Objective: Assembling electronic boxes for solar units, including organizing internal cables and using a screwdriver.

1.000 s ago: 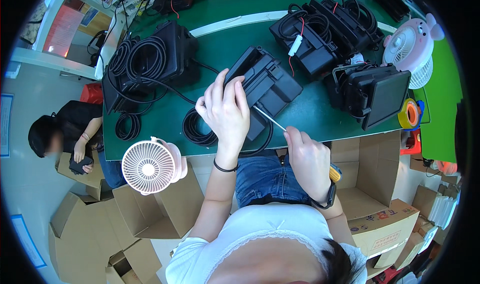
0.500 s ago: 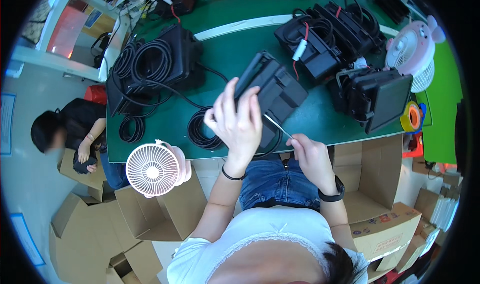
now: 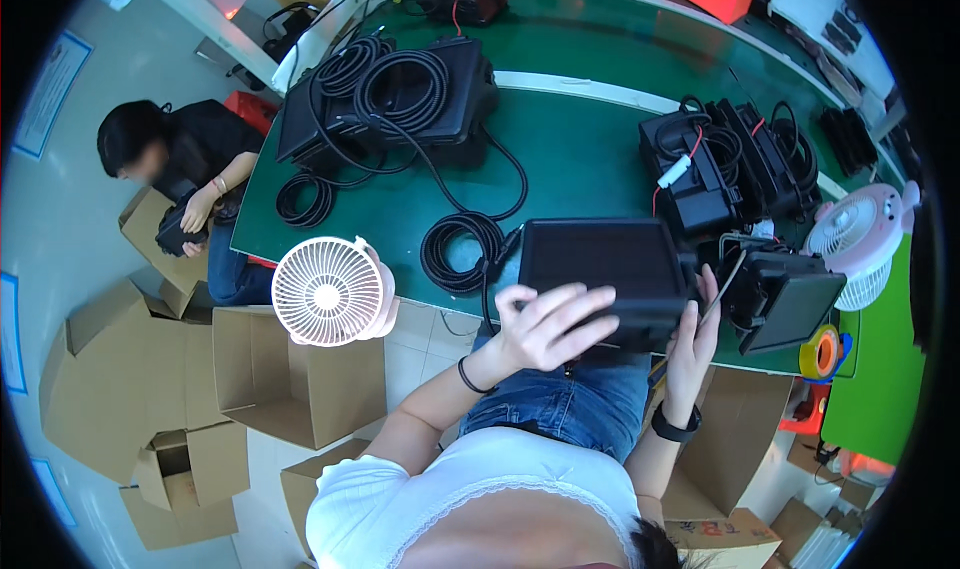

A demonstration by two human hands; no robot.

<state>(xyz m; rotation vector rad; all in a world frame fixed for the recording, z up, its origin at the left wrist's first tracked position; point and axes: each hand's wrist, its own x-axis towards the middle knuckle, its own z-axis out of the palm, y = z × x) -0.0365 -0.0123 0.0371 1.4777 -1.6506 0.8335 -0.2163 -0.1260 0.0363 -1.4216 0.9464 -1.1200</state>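
Observation:
A black box-shaped device [image 3: 600,254] with a flat dark panel is tilted up in front of me at the table's near edge. My left hand [image 3: 555,329] grips its lower left part, fingers stretched over the near side. At its right side is my right hand [image 3: 692,344], fingers pointing up, with a thin metal tool [image 3: 724,287] lying between thumb and fingers. The tool's tip cannot be made out. Left of the device lies a coiled black cable [image 3: 458,254], its end running toward the device.
Black boxes with coiled cables [image 3: 400,94] stand at the back left. More black units [image 3: 700,189] and a panelled device [image 3: 795,304] are on the right. A pink fan [image 3: 850,234], tape rolls [image 3: 822,351] and a white fan [image 3: 325,294] flank me. Cardboard boxes [image 3: 300,379] sit below; a person [image 3: 200,159] works at left.
The black device has turned so its flat panel faces up, and it sits closer to me. My left hand has moved onto its near side; my right hand has shifted to its right side. The view has swung.

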